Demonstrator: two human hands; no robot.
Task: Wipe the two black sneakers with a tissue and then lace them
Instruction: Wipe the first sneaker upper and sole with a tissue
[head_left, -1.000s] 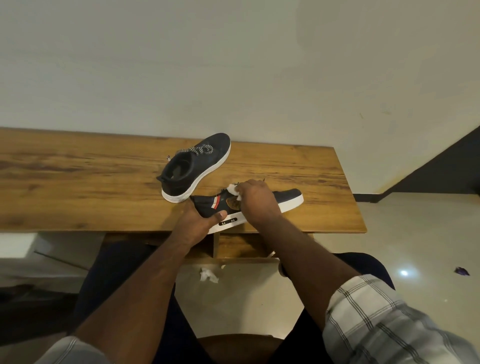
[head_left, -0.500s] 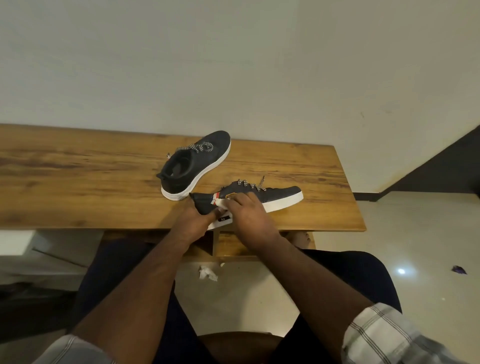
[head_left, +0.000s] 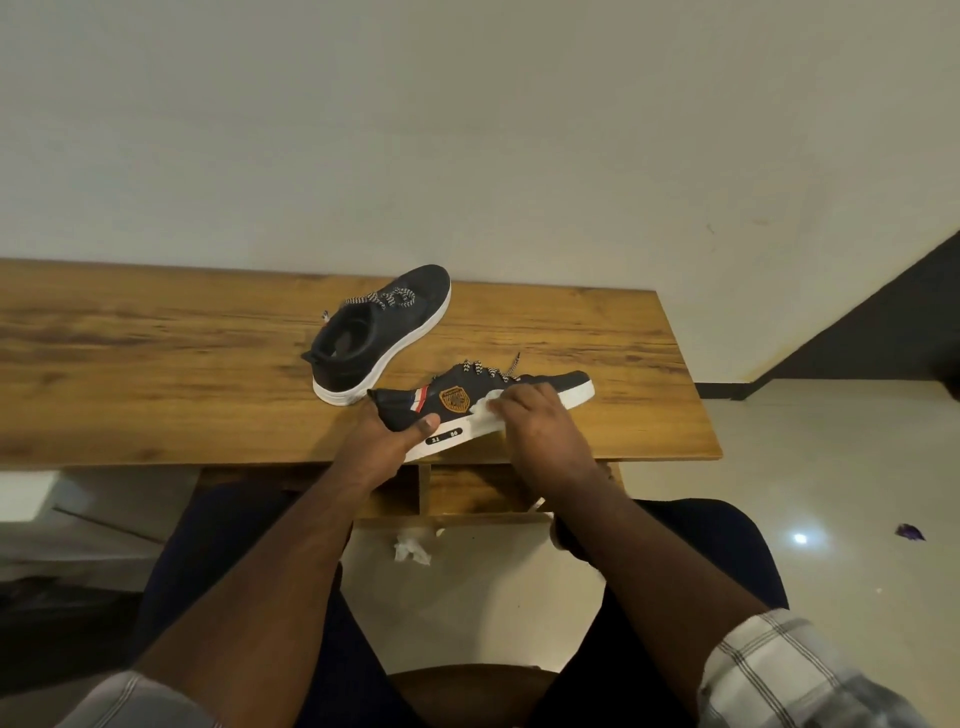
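Left hand grips sneaker heel; right hand presses tissue on it

Matt cloth sneaker — smooth white sole, grained wood table, glossy floor

The near sneaker I hold is black with a white sole, red and white stripes and an orange badge. The far sneaker is black, white-soled, with black-and-white patterned laces. My tissue is white. The worktop is brown woodgrain. My sleeve, lower right, is white plaid.
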